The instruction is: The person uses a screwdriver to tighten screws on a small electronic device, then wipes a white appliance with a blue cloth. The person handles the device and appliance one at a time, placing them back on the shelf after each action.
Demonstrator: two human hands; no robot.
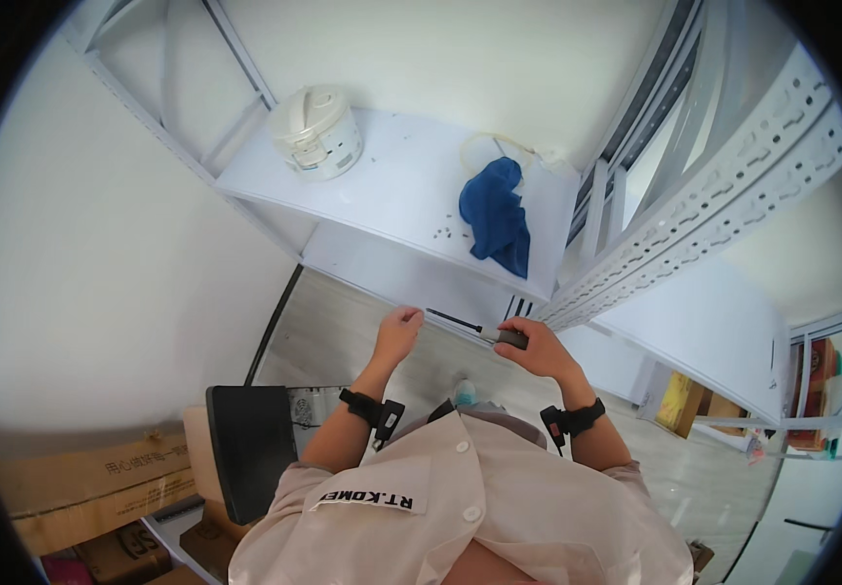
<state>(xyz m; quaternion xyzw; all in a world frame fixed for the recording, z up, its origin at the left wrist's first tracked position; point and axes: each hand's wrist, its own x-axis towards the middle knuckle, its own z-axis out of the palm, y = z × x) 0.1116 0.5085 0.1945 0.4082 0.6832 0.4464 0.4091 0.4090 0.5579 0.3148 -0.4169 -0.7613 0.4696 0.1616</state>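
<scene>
My right hand (540, 351) is wrapped round the grey handle of a screwdriver (455, 320), whose dark shaft points left. Close to the screwdriver's tip, the fingers of my left hand (400, 330) are pressed together. Whatever they hold, if anything, is too small to make out. Both hands are in front of the white shelving unit (382, 210), near the front edge of its lower shelf. On the upper shelf lies a crumpled blue cloth (495, 214), with several small metal pieces (452, 233) beside it.
A white lidded bucket (318, 135) stands at the shelf's left end. Perforated metal uprights (694, 205) rise at the right, beside another white shelf (704, 327). Cardboard boxes (99, 487) and a black chair-like panel (250, 448) are at the lower left.
</scene>
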